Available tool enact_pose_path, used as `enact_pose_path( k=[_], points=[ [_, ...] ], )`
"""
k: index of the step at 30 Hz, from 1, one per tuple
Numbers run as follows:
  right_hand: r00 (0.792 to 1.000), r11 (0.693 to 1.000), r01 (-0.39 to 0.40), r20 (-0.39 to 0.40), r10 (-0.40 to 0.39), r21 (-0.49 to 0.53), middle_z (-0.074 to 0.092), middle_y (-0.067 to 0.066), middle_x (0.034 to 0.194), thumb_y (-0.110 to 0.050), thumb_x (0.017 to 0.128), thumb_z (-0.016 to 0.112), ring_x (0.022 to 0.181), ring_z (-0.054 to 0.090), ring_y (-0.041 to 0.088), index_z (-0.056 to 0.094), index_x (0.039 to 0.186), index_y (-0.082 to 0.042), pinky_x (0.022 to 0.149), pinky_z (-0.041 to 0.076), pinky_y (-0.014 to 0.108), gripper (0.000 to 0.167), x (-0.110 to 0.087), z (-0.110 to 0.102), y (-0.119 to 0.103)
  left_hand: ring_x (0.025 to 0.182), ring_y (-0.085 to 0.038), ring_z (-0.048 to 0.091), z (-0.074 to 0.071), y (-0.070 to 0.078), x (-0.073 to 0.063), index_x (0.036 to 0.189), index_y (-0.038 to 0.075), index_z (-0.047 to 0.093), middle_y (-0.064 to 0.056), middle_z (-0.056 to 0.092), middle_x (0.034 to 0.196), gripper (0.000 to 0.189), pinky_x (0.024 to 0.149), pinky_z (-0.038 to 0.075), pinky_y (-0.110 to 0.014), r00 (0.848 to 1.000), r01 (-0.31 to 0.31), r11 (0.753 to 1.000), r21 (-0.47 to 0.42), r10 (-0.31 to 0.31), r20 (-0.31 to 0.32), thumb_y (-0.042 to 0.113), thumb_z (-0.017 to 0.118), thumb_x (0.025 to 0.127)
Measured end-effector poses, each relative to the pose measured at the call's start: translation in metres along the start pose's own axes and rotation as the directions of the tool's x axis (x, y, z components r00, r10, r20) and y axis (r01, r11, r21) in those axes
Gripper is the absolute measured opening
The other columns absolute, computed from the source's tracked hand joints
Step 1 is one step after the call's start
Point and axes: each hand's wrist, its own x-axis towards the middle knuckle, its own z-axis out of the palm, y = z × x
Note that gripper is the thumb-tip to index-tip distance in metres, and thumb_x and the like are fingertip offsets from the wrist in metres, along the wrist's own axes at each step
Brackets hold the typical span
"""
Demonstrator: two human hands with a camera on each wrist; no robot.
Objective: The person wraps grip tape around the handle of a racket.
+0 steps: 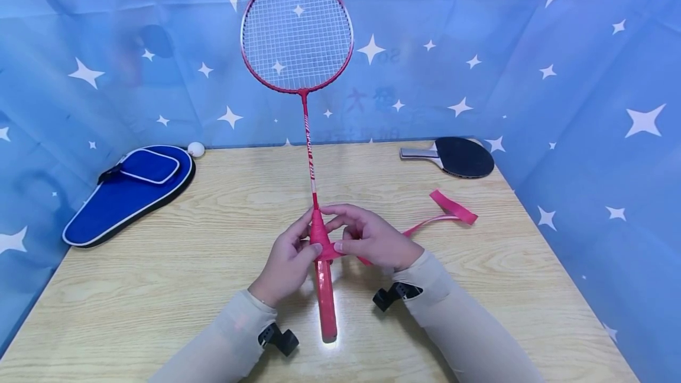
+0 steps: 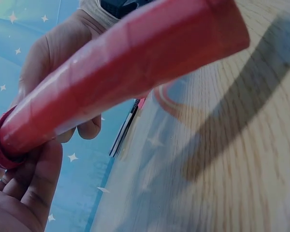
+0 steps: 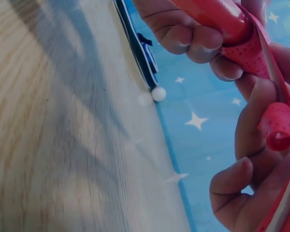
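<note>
A red badminton racket [image 1: 310, 152] points away from me, its strung head up in front of the backdrop. Pink perforated grip tape [image 1: 319, 230] is wound over the upper handle, while the smooth red lower handle [image 1: 326, 306] shows uncovered. My left hand [image 1: 284, 265] holds the racket at the wound part, thumb on the tape's lower turn. From the right, my right hand [image 1: 380, 241] pinches the strip leading off the handle between thumb and fingers. A curl of this tape [image 3: 280, 126] hangs by the right fingers in the right wrist view, and its free end trails to the right.
On the left of the wooden table [image 1: 213, 288] lies a blue paddle case [image 1: 127, 200], with a white ball [image 1: 195, 149] beside it. A black table tennis paddle [image 1: 463, 157] rests at the back right. A blue starry curtain [image 1: 425, 28] hangs behind and alongside.
</note>
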Motion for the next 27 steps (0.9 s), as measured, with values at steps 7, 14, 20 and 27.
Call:
enact_pose_path(
  k=[7, 14, 20, 27],
  points=[
    [1.0, 1.0, 0.005, -0.019, -0.006, -0.02, 0.072, 0.001, 0.129, -0.006, 0.096, 0.075, 0.064, 0.049, 0.027, 0.052, 0.155, -0.028, 0.05, 0.039, 0.025, 0.067, -0.0004, 0.0, -0.001, 0.082, -0.02, 0.072, -0.0013, 0.0013, -0.0001, 0.166, 0.009, 0.033, -0.027, 0.06, 0.124, 0.074, 0.079, 0.063, -0.029, 0.999, 0.003, 1.0, -0.015, -0.002, 0.044, -0.005, 0.056, 0.097],
    [0.999, 1.0, 0.014, -0.033, -0.014, -0.013, 0.072, 0.003, 0.129, -0.003, 0.095, 0.074, 0.063, 0.048, 0.026, 0.053, 0.154, -0.026, 0.05, 0.039, 0.025, 0.066, -0.0009, 0.0005, -0.0033, 0.082, -0.021, 0.071, -0.0011, 0.0023, 0.0001, 0.167, 0.019, 0.032, -0.017, 0.055, 0.12, 0.081, 0.076, 0.066, -0.031, 0.997, 0.035, 0.998, -0.055, -0.031, 0.068, -0.001, 0.068, 0.096],
    [1.0, 1.0, -0.006, -0.021, 0.006, 0.007, 0.071, 0.005, 0.126, -0.005, 0.097, 0.073, 0.063, 0.049, 0.025, 0.051, 0.156, -0.028, 0.051, 0.038, 0.025, 0.067, -0.0002, 0.0007, -0.0037, 0.076, -0.014, 0.067, 0.0002, 0.0015, 0.0007, 0.165, 0.007, 0.032, -0.018, 0.052, 0.113, 0.08, 0.074, 0.064, -0.026, 1.0, -0.02, 0.995, -0.094, 0.021, 0.011, -0.009, 0.064, 0.094],
    [1.0, 0.999, -0.012, 0.01, 0.011, 0.034, 0.069, 0.011, 0.102, 0.0, 0.098, 0.069, 0.07, 0.053, 0.019, 0.054, 0.153, -0.018, 0.051, 0.038, 0.023, 0.06, -0.0012, 0.0001, -0.0046, 0.076, -0.013, 0.069, 0.0008, 0.0026, 0.0009, 0.164, 0.004, 0.032, -0.019, 0.05, 0.114, 0.077, 0.073, 0.065, -0.027, 1.0, -0.025, 0.99, -0.136, 0.024, -0.008, -0.011, 0.061, 0.094]
  ],
)
